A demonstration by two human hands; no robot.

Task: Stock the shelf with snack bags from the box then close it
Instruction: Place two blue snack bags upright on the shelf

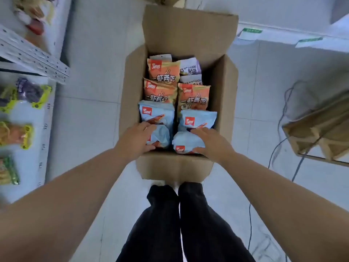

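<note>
In the brown cardboard box (221,91) (flaps open), the left hand (135,141) grasps the left pale-blue snack bag (162,135), the right hand (212,143) the right pale-blue snack bag (186,140).

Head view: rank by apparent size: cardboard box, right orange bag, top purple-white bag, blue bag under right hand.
1. cardboard box
2. orange bag and right blue bag: look alike, both partly covered, unranked
3. purple-white bag, partly hidden, farther away

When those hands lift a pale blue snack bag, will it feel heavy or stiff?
Probably light: the pale blue bag under the right hand looks puffed. Likely crinkly, not stiff, since its film shows creases. Contents may crush.
</note>
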